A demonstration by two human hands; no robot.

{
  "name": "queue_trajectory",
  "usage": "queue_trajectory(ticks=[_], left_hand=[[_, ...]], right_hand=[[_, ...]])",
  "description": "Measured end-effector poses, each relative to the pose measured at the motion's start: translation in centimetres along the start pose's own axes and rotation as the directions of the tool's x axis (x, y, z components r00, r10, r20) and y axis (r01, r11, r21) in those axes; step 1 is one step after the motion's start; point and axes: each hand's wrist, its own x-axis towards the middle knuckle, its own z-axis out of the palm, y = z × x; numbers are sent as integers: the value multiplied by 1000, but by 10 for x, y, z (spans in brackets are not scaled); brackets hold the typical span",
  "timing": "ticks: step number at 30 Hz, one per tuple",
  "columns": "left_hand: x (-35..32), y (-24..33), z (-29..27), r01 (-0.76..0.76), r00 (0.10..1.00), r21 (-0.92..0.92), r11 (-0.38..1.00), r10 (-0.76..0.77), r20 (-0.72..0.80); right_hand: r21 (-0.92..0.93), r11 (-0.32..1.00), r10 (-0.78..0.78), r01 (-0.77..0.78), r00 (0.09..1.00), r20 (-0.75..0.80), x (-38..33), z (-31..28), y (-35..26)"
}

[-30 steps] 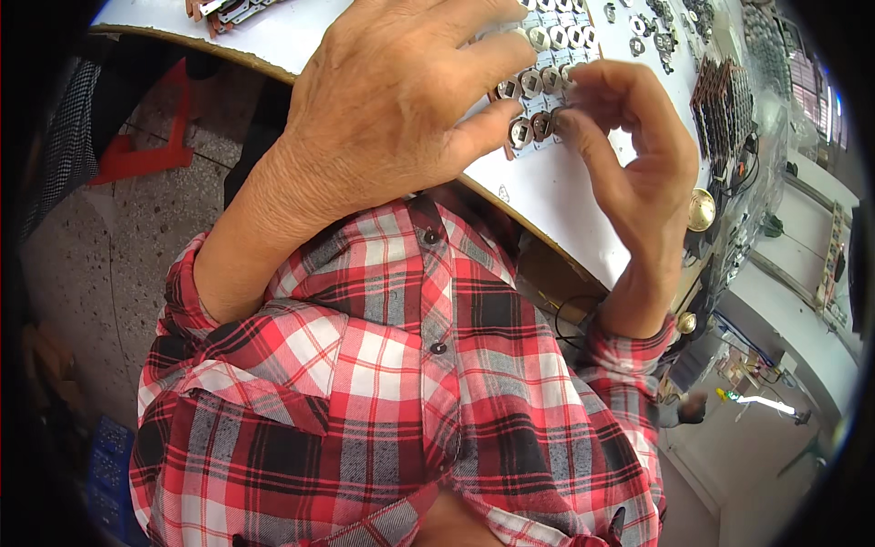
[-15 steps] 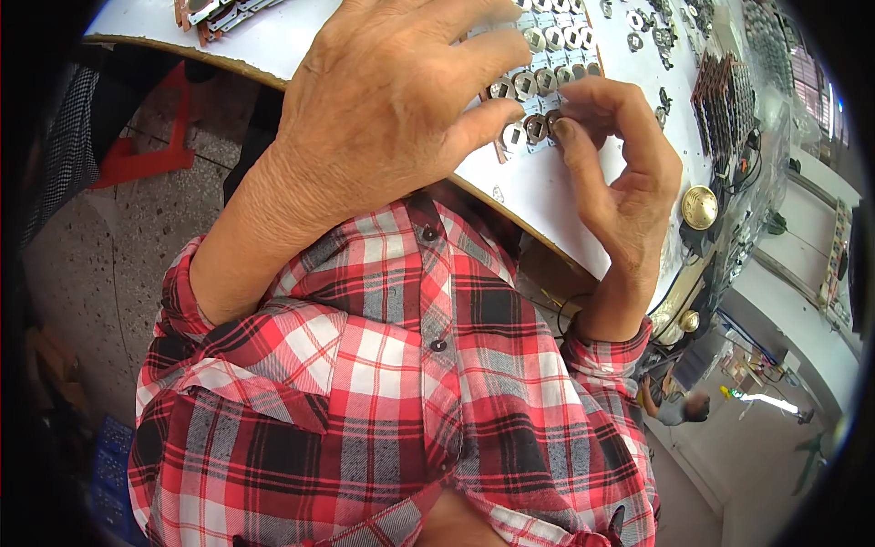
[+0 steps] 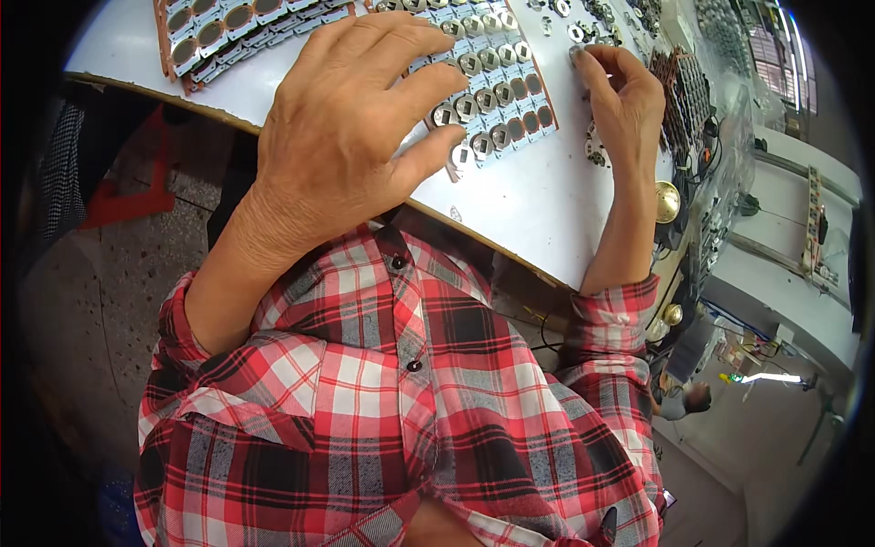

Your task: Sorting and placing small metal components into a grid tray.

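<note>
On the white table lies a light-blue panel [image 3: 510, 111] with rows of round seats. Silvery round metal parts [image 3: 466, 108] with square openings sit on many of them. Toward its right end, dark flat discs [image 3: 519, 88] show uncovered in the near rows. My left hand [image 3: 360, 118] spreads its fingers over the panel's left side; it appears to hold nothing. Right of the panel, above the table, my right hand [image 3: 629, 91] has thumb and forefinger pinched together. Whatever is between those fingertips is too small to make out.
Loose small metal parts [image 3: 597, 150] lie near my right hand, with more at the far right. A stack of similar panels [image 3: 239, 18] stands at the far left, another stack [image 3: 684, 100] at the right. A brass-coloured dome [image 3: 668, 201] sits by the right edge.
My right hand has left the panel's near row and moved right, toward the loose parts. My left hand stays spread over the panel. The view has shifted, showing more of the left stack.
</note>
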Motion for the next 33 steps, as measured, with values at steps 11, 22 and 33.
queue_trajectory(ticks=[11,22,33], left_hand=[[10,3,-18,-1,997,-9,1000,1,81],[10,-35,48,-263,907,-87,961,216,-361],[10,2,-17,-41,991,38,998,35,131]], right_hand=[[608,773,29,-181,968,251,-39,-11,-39],[538,802,79,-261,938,338,-69,-4,-54],[568,804,51,-173,973,225,-74,1,-54]])
